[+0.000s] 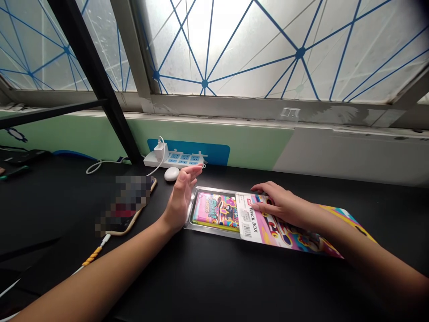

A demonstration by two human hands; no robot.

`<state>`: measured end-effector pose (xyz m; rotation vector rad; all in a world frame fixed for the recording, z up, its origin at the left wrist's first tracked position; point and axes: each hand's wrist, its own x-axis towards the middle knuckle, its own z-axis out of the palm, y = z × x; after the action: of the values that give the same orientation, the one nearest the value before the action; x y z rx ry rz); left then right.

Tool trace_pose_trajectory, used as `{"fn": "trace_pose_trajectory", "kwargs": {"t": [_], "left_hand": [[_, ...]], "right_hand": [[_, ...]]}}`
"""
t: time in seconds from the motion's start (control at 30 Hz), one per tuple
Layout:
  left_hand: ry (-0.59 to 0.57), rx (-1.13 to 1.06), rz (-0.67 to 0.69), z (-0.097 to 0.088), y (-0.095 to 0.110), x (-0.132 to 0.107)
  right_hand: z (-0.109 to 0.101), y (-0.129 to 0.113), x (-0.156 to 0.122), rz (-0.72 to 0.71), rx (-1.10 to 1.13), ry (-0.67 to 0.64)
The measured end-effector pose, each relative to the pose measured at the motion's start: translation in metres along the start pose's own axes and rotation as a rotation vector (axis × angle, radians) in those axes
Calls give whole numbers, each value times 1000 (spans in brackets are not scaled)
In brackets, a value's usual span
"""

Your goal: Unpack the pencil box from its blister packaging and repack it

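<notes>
A clear plastic blister tray (214, 230) lies on the black desk, with a colourful pink-and-yellow pencil box (209, 209) inside it. A printed backing card (284, 235), with a white label reading "PENCIL BOX", overlaps the tray's right part and extends to the right. At the tray's left end stands my left hand (181, 197), its fingers stretched upward and its palm against or close beside the edge. My right hand (284, 203) rests over the card, thumb on its printed face and fingers at its far edge. Part of the card is hidden under my right forearm.
A charging phone (130, 208) with a blurred screen lies to the left on the desk (214, 286). A white rounded case (172, 174) sits near a power strip (184, 158) with a plug in it. A black metal post (97, 76) rises at left before the window.
</notes>
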<state>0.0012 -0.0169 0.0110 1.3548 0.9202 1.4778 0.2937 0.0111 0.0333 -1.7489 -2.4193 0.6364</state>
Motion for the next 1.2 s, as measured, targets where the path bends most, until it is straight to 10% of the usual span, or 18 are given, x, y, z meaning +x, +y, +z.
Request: {"fn": "trace_pose_trajectory", "kwargs": {"t": [0.5,0.8,1.0,1.2], "left_hand": [[13,-93,-31,-1,-2,1],[69,-112,-49,-3,-1,4],[100,-128,-42,-3,4,7],[172,-29,-258,-6,-2,12]], "right_hand": [[25,-113,65,-143,-137,-104],[33,-128,71,-172,-167,-24],[19,-97,35,-242,-192,133],[2,19,-11,-64,11,334]]}}
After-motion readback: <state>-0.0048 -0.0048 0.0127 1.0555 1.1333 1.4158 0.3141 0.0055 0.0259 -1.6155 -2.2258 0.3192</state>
